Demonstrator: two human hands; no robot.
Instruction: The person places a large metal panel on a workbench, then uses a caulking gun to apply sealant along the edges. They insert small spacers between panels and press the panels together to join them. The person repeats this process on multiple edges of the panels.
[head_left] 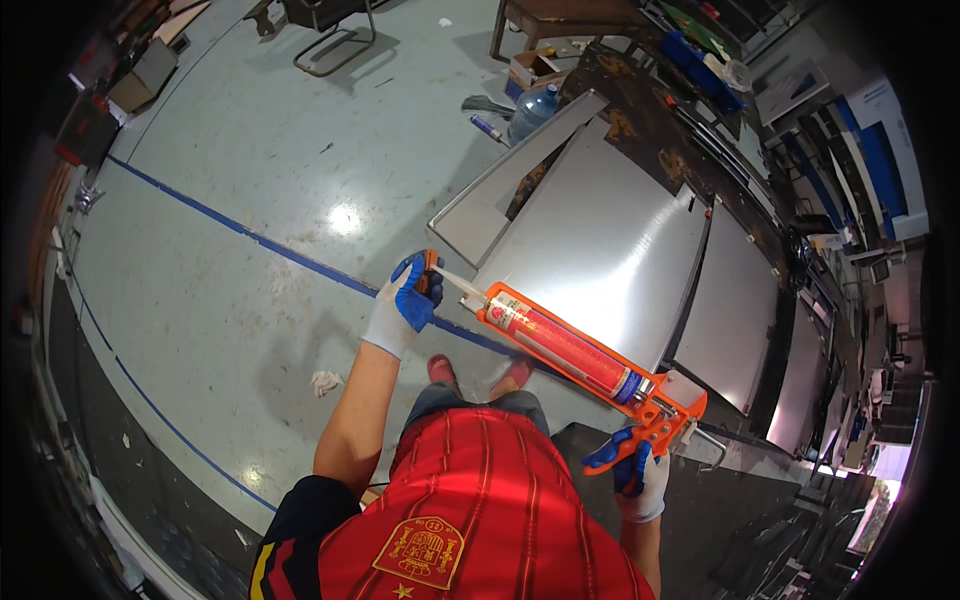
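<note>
Left forearm [357, 415] stretched forward, gloved left grip [413, 292] curled, gloved right grip [638, 474] curled farther back

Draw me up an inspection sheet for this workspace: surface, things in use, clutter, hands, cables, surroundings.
Surface: dark, stained table bearing bare metal sheets.
Things in use: orange gun loaded with a red tube; pale nozzle.
Clutter: water jug beside the table; cartridge and crumpled wad on the floor.
Hands: both gloved; left hand grips a small orange item by the nozzle's tip, right hand grips the gun's handle.
Cables: nothing seen clearly.
Surroundings: chair, blue floor line.
</note>
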